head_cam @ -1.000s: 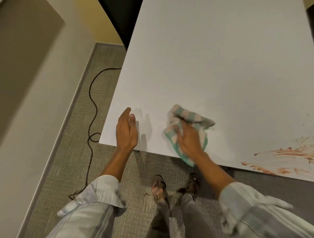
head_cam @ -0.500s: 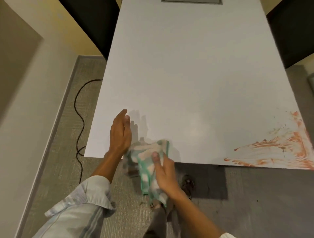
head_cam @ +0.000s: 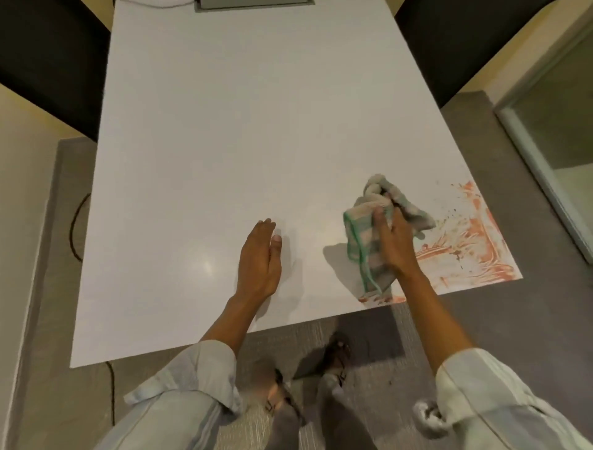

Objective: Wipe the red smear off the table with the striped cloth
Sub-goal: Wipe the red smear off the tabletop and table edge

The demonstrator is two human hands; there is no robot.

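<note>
The red smear [head_cam: 468,247] spreads over the near right corner of the white table [head_cam: 224,128], with a thin streak reaching the front edge. My right hand [head_cam: 396,247] grips the bunched green-and-white striped cloth [head_cam: 369,231] and holds it on the table at the smear's left edge. My left hand [head_cam: 261,260] lies flat on the table, fingers together, well left of the cloth and holding nothing.
Dark chairs [head_cam: 48,64] stand at the table's far left and far right. A grey panel [head_cam: 253,4] is set into the far edge. A black cable [head_cam: 75,231] lies on the carpet at left. A glass partition [head_cam: 552,144] is at right. My feet [head_cam: 333,356] are under the front edge.
My right hand carried the cloth from the table's near left edge rightward to the smear. My left hand moved right along the table and stays flat. The view shifted right.
</note>
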